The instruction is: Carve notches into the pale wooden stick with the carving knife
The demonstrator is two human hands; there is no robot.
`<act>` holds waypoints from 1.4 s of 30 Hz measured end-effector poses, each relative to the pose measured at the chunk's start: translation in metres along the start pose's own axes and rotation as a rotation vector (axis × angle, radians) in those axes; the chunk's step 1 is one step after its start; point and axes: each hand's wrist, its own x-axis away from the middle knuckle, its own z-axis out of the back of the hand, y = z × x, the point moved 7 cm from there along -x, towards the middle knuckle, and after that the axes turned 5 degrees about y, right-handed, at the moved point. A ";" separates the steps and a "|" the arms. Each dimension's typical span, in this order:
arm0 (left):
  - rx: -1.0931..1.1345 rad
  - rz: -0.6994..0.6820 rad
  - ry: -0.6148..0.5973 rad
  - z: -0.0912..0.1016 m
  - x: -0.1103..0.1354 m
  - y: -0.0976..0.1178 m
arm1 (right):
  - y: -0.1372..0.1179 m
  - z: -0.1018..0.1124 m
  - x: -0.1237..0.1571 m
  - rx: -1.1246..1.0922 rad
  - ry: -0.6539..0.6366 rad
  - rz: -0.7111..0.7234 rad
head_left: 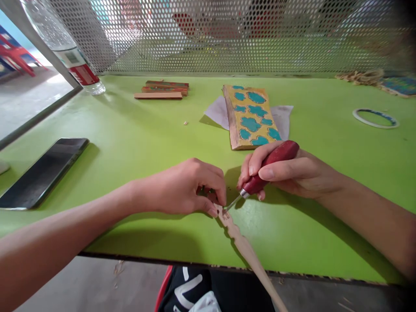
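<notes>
Centrally, the left grip (pixel 182 188) pinches one carved wooden strip (pixel 240 240), tip hidden; the right grip (pixel 292 173) pinches one red-handled gouge (pixel 286 150).

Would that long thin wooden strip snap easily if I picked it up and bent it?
The wooden strip probably feels light, being so slender. Its narrow notched section near the left hand looks like the likeliest place to snap under bending. It looks flat, so probably won't roll.

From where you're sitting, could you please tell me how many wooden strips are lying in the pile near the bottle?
3: a pale strip in front, a painted strip behind it, and a second painted strip at the back. Others may be hidden underneath.
</notes>
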 end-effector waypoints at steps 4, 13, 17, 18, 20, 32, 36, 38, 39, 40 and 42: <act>-0.005 0.008 -0.002 -0.001 0.000 -0.002 | 0.000 0.001 0.000 -0.036 0.044 0.005; 0.000 0.005 -0.001 -0.001 0.000 -0.002 | 0.004 -0.001 -0.001 -0.046 -0.001 -0.013; 0.003 0.003 -0.002 0.000 0.000 -0.001 | 0.003 -0.001 -0.001 -0.030 0.011 -0.008; 0.003 0.004 -0.002 -0.001 0.001 -0.001 | 0.002 -0.001 -0.001 -0.026 0.012 -0.007; 0.001 0.007 -0.003 -0.001 0.001 -0.001 | 0.002 -0.002 -0.001 -0.020 0.007 -0.009; -0.059 -0.035 -0.038 -0.004 0.003 0.002 | 0.000 0.000 -0.002 0.000 -0.021 -0.072; -0.045 -0.050 -0.047 -0.005 0.003 0.003 | -0.003 0.000 -0.001 0.010 0.069 -0.087; -0.049 -0.046 -0.047 -0.005 0.003 0.002 | -0.002 0.000 -0.001 0.008 0.116 -0.103; -0.051 -0.043 -0.046 -0.005 0.003 0.002 | -0.001 0.000 -0.001 0.008 0.135 -0.111; -0.051 -0.042 -0.045 -0.005 0.003 0.002 | -0.001 -0.001 -0.001 0.006 0.152 -0.119; -0.052 -0.041 -0.044 -0.005 0.003 0.002 | -0.001 -0.003 -0.001 -0.001 0.183 -0.126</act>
